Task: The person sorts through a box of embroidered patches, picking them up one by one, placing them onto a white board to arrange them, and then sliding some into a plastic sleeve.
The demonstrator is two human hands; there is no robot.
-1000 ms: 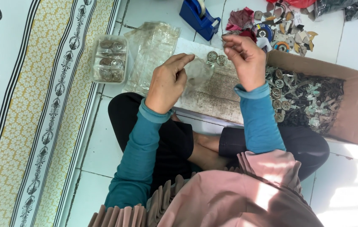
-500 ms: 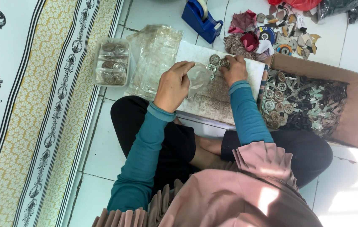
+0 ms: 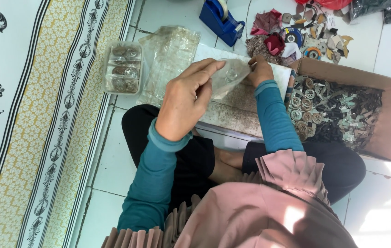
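Observation:
My left hand [image 3: 187, 102] and my right hand [image 3: 259, 70] hold a small clear plastic bag [image 3: 230, 77] between them, above a worn white board [image 3: 241, 106] on my lap. The left fingers pinch the bag's near edge, and the right fingers grip its far end. Something small and round shows inside the bag. Both sleeves are teal.
A cardboard box [image 3: 390, 120] of round metal pieces stands at the right. A stack of clear bags [image 3: 168, 60] and a clear tub [image 3: 123, 68] of packed pieces lie at the left. Behind are a blue tape dispenser [image 3: 221, 19] and scattered scraps [image 3: 303, 33]. A patterned mat [image 3: 30, 115] lies at the far left.
My right hand has moved from the board's far edge back toward the middle. Both hands now hold the clear bag lifted between them, and the view has drawn closer.

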